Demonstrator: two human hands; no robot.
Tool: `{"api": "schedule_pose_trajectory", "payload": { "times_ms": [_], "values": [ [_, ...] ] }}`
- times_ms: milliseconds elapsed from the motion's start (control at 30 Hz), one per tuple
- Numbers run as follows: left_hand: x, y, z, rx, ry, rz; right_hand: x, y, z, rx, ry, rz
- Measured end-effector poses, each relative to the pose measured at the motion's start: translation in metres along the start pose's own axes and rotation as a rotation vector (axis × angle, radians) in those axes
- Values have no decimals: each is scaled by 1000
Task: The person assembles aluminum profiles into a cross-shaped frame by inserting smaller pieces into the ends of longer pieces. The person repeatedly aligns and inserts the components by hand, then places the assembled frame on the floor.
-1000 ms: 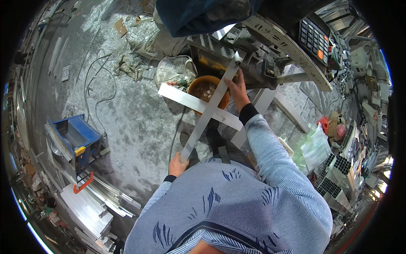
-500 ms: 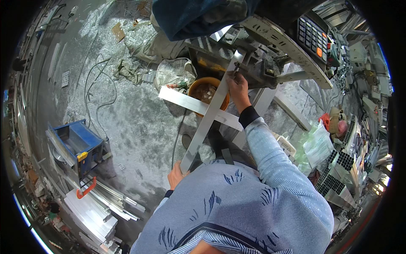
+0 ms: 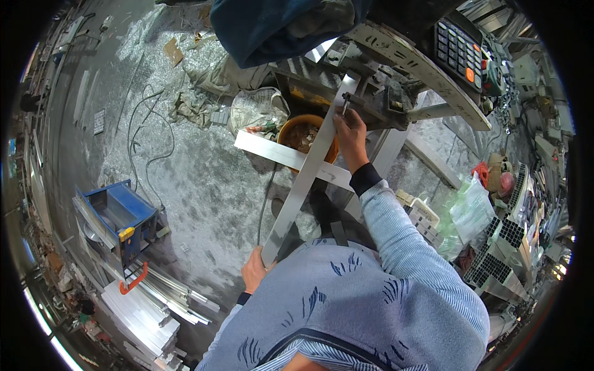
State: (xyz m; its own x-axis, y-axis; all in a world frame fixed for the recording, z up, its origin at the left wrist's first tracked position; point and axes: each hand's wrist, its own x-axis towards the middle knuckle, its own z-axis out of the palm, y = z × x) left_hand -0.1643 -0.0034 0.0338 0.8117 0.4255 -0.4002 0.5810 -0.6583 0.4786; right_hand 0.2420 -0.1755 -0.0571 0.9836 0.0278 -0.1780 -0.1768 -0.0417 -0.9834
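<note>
A long, flat silver metal bar (image 3: 298, 193) slants across the middle, from near my body up to the machine. My left hand (image 3: 253, 270) is closed around its near end, partly hidden behind my apron. My right hand (image 3: 351, 137) grips the bar's right edge near the far end. At its fingertips is a small dark metal piece (image 3: 348, 100); whether I hold it cannot be made out. A second silver bar (image 3: 263, 147) lies crosswise beneath the first. Under both stands a yellow-orange bucket (image 3: 302, 119) with scraps inside.
A wooden board (image 3: 421, 68) with a calculator (image 3: 458, 54) is above right. At left stand a blue machine (image 3: 120, 213) and a stack of metal profiles (image 3: 142, 318). A cable (image 3: 150, 130) trails on the floor. A white basket (image 3: 422, 217) and plastic bags (image 3: 473, 210) sit at right.
The view has shifted slightly, with the floor items appearing a little further right and lower. Both hands keep their hold on the bar, which stays nearly in place.
</note>
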Motion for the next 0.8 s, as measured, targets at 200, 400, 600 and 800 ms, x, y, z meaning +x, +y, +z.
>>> {"api": "schedule_pose_trajectory", "payload": {
  "times_ms": [200,400,600,800],
  "values": [
    [2,1,-1,-36,-12,25,-6,-3,3,32,42,26],
    [0,3,-10,-51,-31,1,-8,-5,8,49,64,-19],
    [0,8,-18,-25,-47,-39,-13,-12,10,37,75,26],
    [3,2,-9,-30,-82,-50,-13,-4,10,45,95,16]
  ]
}}
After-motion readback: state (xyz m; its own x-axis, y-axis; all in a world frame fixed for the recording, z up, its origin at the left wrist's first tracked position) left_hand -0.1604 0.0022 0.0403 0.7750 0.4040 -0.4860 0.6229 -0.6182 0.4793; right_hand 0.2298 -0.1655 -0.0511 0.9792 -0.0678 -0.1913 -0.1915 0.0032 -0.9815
